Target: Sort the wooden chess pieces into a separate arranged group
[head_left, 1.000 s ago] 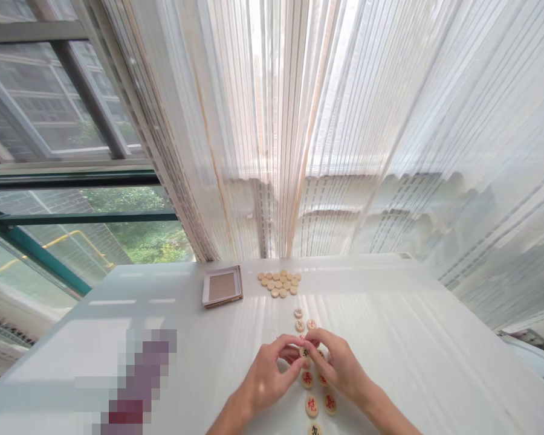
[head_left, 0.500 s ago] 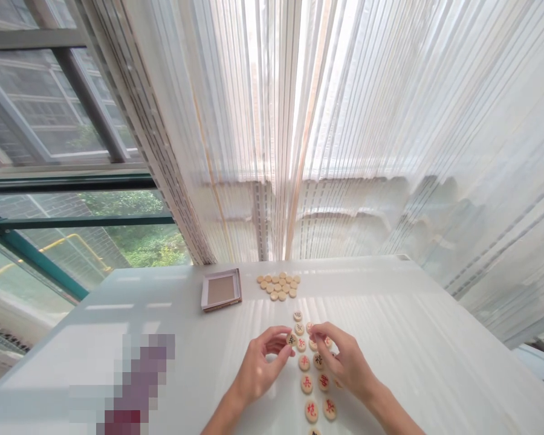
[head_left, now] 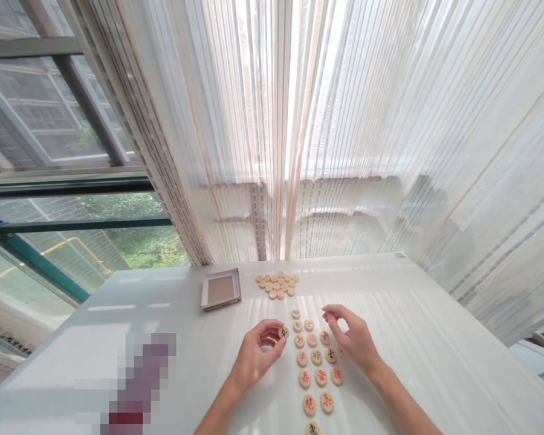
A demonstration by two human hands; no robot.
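Observation:
My left hand [head_left: 259, 355] pinches a round wooden xiangqi piece [head_left: 283, 333] between thumb and fingertips, its dark character facing me. The piece is held just left of the laid-out pieces. My right hand [head_left: 351, 335] hovers above the right side of the layout, fingers curled and pressed together; whether anything is between them cannot be made out. Below it, a red-marked piece [head_left: 324, 338] and a black-marked piece [head_left: 330, 354] lie face up. Several other pieces, such as a red-marked one [head_left: 321, 377], lie in uneven rows. Another piece is partly hidden by my right hand.
A group of blank-side-up pieces [head_left: 276, 287] lies towards the far edge of the white table [head_left: 435, 362]. To its left rests a shallow open box [head_left: 220, 290]. Beyond the table hang striped sheer curtains [head_left: 344, 121], with a window at the left.
My left hand has drawn slightly left with its piece. My right hand has moved up and right from a red-marked piece, uncovering several pieces on the table.

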